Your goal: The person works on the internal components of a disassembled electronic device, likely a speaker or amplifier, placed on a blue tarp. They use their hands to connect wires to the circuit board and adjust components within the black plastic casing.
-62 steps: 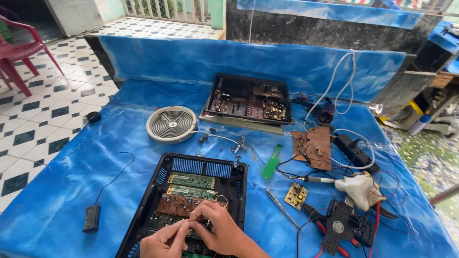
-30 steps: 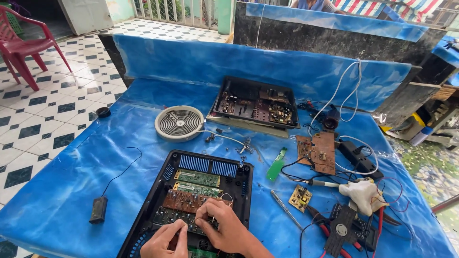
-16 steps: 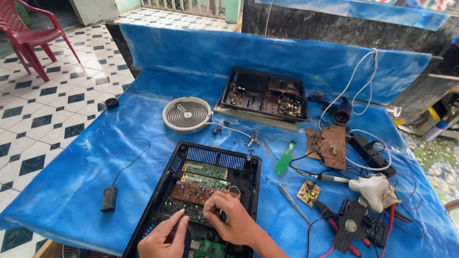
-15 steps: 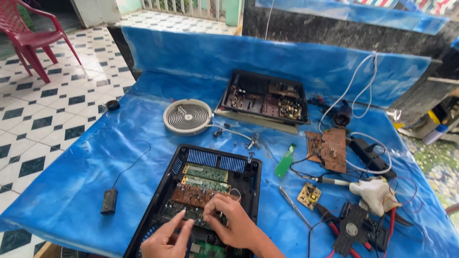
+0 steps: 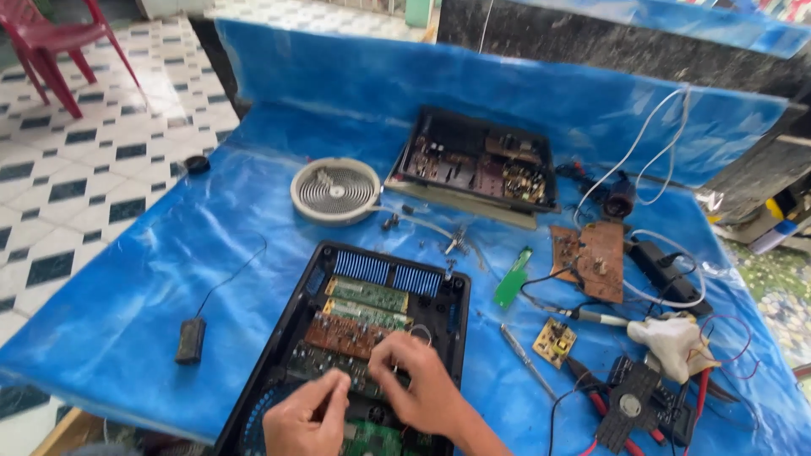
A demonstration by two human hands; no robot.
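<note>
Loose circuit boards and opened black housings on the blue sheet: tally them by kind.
Opened black housings: 2, the near housing under both hands and the far housing.
Loose circuit boards: 3, brown board, small yellow board, green board.
Total: 5.

You are sitting outdoors in daylight, facing a table draped in blue plastic sheeting (image 5: 152, 279) that is running up a dark wall (image 5: 591, 42) behind. To your left, a black-and-white patterned tile floor (image 5: 76, 160) is stretching away, with a red plastic chair (image 5: 59, 46) standing on it.
</note>
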